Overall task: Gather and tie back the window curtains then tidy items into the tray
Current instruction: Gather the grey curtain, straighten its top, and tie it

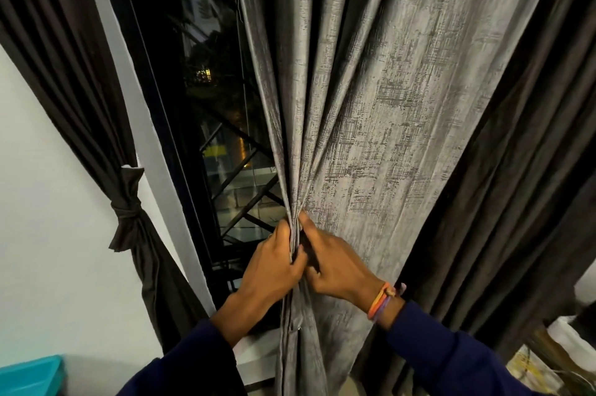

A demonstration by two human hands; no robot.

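Note:
A grey textured curtain (380, 112) hangs in front of me, its left edge bunched into folds. My left hand (274, 263) grips those gathered folds from the left, fingers curled round them. My right hand (335, 261) pinches the same bunch from the right, thumb pointing up along the fabric. A dark brown curtain (503, 202) hangs to the right of the grey one. At the far left, another dark brown curtain (80, 99) is tied back with a knotted band (127, 211). A teal tray (29, 374) shows at the bottom left corner.
The black-framed window (206, 112) with a metal grille (245, 189) lies open to a dark street. A white wall (54, 250) fills the left. Some cluttered items (545, 366) sit at the bottom right.

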